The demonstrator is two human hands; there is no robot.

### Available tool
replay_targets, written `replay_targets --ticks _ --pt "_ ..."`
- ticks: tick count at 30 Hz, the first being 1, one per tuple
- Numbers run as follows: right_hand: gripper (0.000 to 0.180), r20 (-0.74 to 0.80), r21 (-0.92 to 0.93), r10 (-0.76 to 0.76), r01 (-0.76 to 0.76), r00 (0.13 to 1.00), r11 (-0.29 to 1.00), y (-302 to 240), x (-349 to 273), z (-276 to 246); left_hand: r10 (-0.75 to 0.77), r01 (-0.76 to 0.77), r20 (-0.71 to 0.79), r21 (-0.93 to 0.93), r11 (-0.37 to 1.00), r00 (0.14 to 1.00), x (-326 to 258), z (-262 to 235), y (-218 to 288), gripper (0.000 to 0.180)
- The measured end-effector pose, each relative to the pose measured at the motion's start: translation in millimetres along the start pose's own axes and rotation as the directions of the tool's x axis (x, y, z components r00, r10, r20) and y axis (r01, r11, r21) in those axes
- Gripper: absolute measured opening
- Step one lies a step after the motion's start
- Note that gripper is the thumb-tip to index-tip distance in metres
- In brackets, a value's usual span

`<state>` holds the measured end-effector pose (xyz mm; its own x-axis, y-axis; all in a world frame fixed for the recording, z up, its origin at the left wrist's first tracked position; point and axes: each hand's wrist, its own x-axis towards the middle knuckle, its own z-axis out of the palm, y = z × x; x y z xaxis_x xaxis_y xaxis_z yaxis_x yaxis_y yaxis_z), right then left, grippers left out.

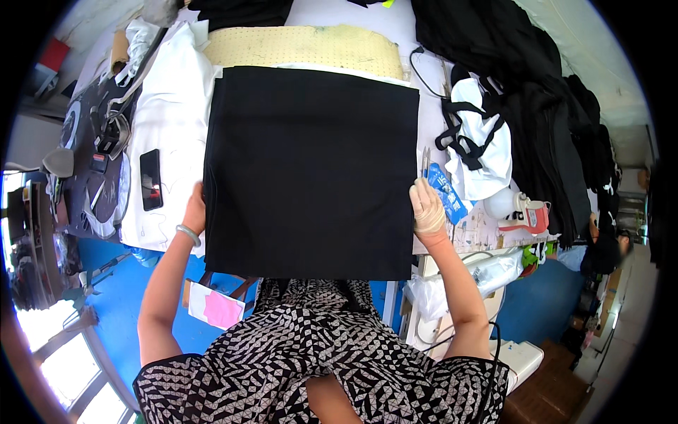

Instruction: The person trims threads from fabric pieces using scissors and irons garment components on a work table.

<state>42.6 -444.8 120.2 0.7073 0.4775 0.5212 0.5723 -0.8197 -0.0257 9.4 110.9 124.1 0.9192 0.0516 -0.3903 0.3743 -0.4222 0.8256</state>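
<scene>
A large square of folded black cloth (pixel 314 173) lies in front of me, its near edge hanging over the table edge towards my lap. Several layers show along its left side. My left hand (pixel 195 210), with a pale bangle at the wrist, is closed on the left edge, its fingertips partly hidden by the cloth. On the opposite edge my right hand (pixel 428 208), in a whitish glove, grips the cloth with its fingers together. Just beyond that glove lie a blue packet (pixel 446 192) and small metal snips (pixel 426 161).
A black phone (pixel 150 179) rests on white cloth (pixel 173 106) at left, beside an iron (pixel 113 134). A yellow perforated sheet (pixel 304 49) lies behind. At right are a white bag with black straps (pixel 484 162), a red-and-white spray bottle (pixel 526 215) and piled black garments (pixel 544 141). Another person (pixel 607 247) is far right.
</scene>
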Motion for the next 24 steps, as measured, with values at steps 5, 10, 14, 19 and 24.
replay_targets --ticks 5,10,14,19,24 --pt "0.043 0.309 0.161 -0.074 0.024 0.948 0.987 15.6 17.0 -4.3 0.702 -0.628 0.323 0.745 0.224 0.634 21.0 -23.5 77.0 0.038" --pt "0.024 0.541 0.191 0.340 -0.505 0.770 0.842 28.0 67.4 24.0 0.578 -0.502 -0.153 0.353 0.790 0.802 110.9 -73.6 -67.4 0.013" --pt "0.057 0.593 0.001 0.586 -0.728 0.553 0.686 81.3 24.3 95.7 0.204 -0.097 -0.355 0.297 0.950 0.912 154.0 -39.1 -4.7 0.036" --pt "0.066 0.468 0.072 0.808 -0.927 0.358 0.369 14.9 86.5 44.3 -0.027 0.196 -0.474 0.311 0.930 0.880 118.6 -28.2 43.4 0.076" --pt "0.060 0.442 0.284 0.782 -0.896 0.439 0.342 8.5 38.4 58.8 -0.472 0.491 -0.259 0.008 0.871 0.843 113.5 -37.5 66.5 0.074"
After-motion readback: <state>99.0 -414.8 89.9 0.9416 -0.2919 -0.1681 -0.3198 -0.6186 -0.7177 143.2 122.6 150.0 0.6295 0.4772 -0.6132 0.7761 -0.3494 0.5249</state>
